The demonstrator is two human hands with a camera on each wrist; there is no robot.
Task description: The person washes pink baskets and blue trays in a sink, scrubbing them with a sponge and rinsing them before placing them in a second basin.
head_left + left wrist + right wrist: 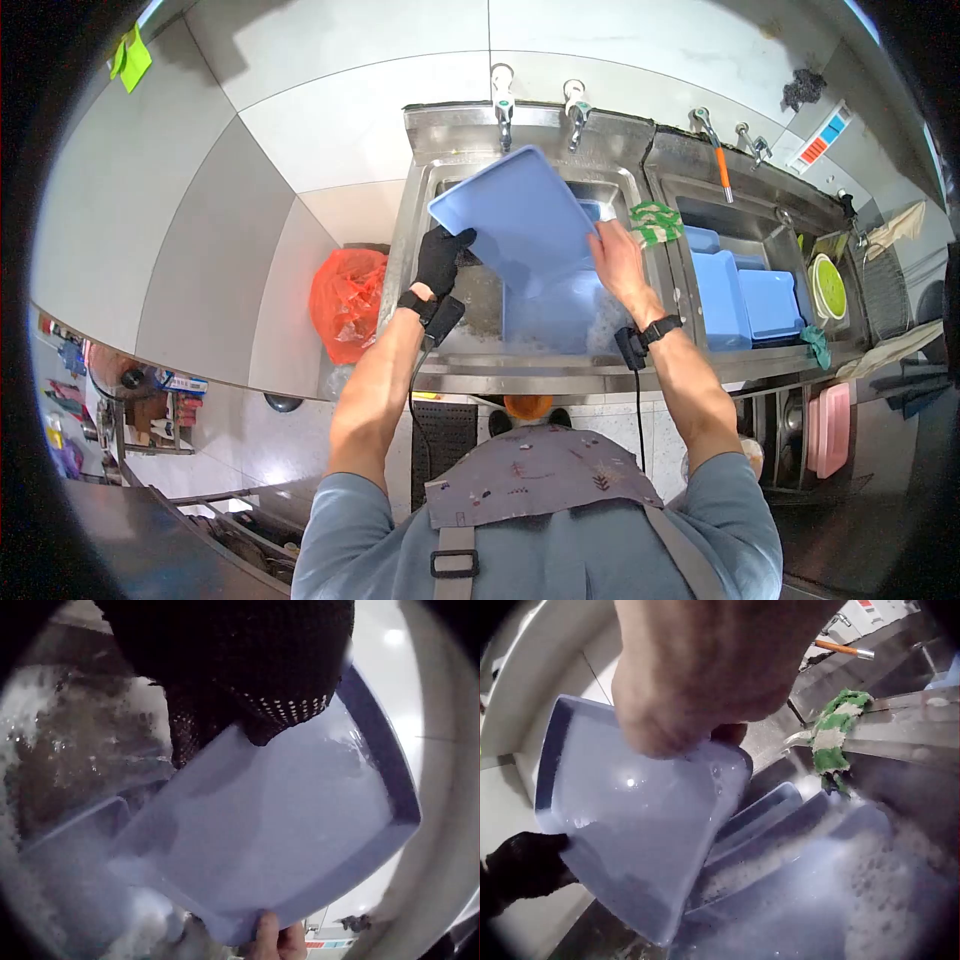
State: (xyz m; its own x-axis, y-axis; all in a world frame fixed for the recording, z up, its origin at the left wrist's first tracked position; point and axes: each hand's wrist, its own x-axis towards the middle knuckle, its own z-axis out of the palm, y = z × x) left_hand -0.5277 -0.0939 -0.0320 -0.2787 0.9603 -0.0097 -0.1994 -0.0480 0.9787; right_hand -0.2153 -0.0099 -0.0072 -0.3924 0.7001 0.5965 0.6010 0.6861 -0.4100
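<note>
A shallow blue tray (515, 215) is held tilted over the left sink basin, wet and shiny on its inner face. My left hand (438, 260), in a black knit glove, grips its left edge with the thumb over the rim. On the opposite edge, my bare right hand (618, 262) pinches the rim, the thumb (267, 930) showing on the inner side in the left wrist view. Beneath it, another blue tray (550, 320) lies partly under sudsy water. More blue trays (765, 817) stand in the basin in the right wrist view.
A green and white cloth (656, 224) hangs over the divider between basins. The right basin holds several blue trays (718, 295) and a green-rimmed bowl (827, 287). Taps (503, 105) line the back wall. A red plastic bag (348, 300) sits left of the sink.
</note>
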